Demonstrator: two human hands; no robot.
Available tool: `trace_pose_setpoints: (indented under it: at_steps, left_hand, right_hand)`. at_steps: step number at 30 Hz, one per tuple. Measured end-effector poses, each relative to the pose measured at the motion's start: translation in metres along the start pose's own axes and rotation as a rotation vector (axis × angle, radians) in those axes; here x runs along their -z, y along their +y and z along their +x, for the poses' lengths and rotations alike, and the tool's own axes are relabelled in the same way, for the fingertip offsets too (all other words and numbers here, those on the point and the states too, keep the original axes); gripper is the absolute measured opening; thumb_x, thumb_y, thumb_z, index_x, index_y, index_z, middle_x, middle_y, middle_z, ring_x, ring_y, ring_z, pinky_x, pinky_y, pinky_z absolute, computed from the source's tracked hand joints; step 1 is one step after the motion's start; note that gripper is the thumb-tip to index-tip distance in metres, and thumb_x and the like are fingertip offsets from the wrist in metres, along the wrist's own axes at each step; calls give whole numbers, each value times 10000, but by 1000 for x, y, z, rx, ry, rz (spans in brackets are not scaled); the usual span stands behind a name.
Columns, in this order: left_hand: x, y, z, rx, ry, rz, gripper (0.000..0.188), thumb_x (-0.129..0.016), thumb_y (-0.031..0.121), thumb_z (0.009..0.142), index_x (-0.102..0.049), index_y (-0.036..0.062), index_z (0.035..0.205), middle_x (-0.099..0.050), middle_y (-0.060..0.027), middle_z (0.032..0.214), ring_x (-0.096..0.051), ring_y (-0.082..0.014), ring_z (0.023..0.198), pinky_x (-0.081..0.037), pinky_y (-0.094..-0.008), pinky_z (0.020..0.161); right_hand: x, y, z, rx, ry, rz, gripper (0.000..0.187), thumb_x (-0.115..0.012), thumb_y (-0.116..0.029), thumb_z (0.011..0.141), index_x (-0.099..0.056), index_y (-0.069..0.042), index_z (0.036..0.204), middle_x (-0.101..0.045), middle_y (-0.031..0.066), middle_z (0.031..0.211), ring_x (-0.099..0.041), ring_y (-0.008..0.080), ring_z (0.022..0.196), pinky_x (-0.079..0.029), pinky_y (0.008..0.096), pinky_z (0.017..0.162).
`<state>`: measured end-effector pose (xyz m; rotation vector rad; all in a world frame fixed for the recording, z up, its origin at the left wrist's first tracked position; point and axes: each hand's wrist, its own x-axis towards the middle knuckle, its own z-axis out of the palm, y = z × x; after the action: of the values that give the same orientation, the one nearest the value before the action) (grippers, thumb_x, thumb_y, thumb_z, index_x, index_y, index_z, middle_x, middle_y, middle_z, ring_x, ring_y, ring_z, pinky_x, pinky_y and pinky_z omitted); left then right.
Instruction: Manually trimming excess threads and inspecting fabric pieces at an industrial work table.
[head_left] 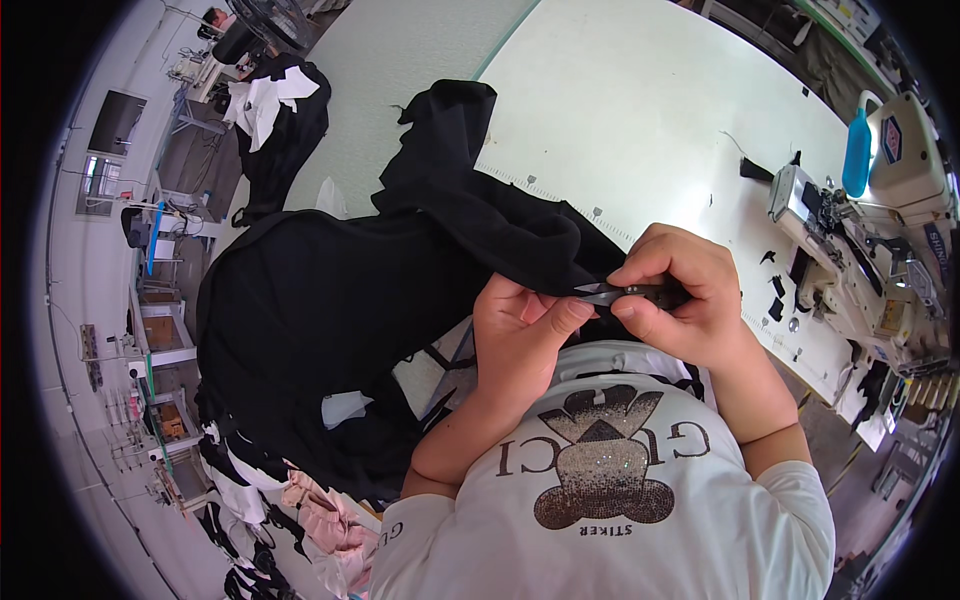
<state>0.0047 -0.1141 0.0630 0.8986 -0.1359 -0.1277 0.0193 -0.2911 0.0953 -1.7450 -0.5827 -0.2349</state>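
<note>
Nearby, sewing machine; black fabric blocks table.

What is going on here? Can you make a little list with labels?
Place: sewing workshop
Left hand: pinches the edge of the black garment
Right hand: grips small thread snips, blades pointing at the left fingers
Table: white worktable with a ruler strip along its edge
Nearby: sewing machine, blue bottle, black fabric scraps
</note>
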Motion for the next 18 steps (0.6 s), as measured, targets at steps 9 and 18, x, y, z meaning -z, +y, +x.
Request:
trace_pose_setpoints:
  at_steps: [9, 18]
  left_hand:
    - [-1, 0, 2, -27, -30, 30, 360, -678, -75, 798, -542, -28, 1128, -606, -91, 995, -608, -142, 894, -522, -265, 795]
    - [-5, 2, 3, -34, -12, 35, 293, -673, -91, 798, -549, -44, 1059, -595, -81, 962, -598, -137, 888, -514, -271, 811]
  right_hand:
    - [2, -1, -1, -26, 0, -29, 161, -748, -77, 749, -626, -3, 824, -580, 49, 717, -556, 99, 557, -415, 220, 495]
    - [1, -1, -4, -39, 18, -39, 195, -756, -114, 738, -629, 3, 827, -577, 55, 711, -526, 106, 549, -389, 217, 493]
